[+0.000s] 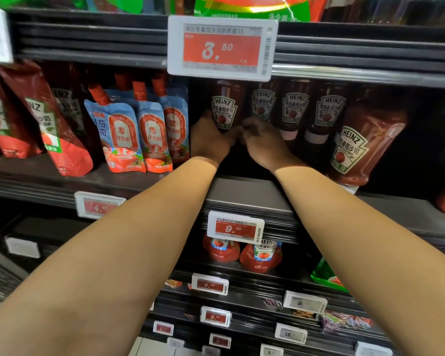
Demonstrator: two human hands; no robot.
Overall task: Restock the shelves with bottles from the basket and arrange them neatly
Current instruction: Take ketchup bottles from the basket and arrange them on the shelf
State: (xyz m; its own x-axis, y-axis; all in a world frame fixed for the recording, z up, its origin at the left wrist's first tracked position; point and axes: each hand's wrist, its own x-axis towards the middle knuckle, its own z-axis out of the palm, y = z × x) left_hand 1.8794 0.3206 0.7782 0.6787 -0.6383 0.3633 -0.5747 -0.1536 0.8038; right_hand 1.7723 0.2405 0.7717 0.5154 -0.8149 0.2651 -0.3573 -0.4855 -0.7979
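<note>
Both my arms reach deep into the middle shelf (244,194). My left hand (211,140) grips the lower part of an upside-down Heinz ketchup bottle (225,106) at the left end of a row. My right hand (263,142) curls round the base of the second ketchup bottle (262,101) beside it. Two more ketchup bottles (294,109) (328,111) stand to the right in the same row. A larger ketchup bottle (365,140) leans at the front right. The basket is not in view.
Blue-and-red sauce pouches (139,134) stand left of my hands, red Heinz pouches (44,119) further left. A large price tag (221,47) hangs from the shelf above the bottles. Lower shelves hold red pouches (261,255) and several price tags.
</note>
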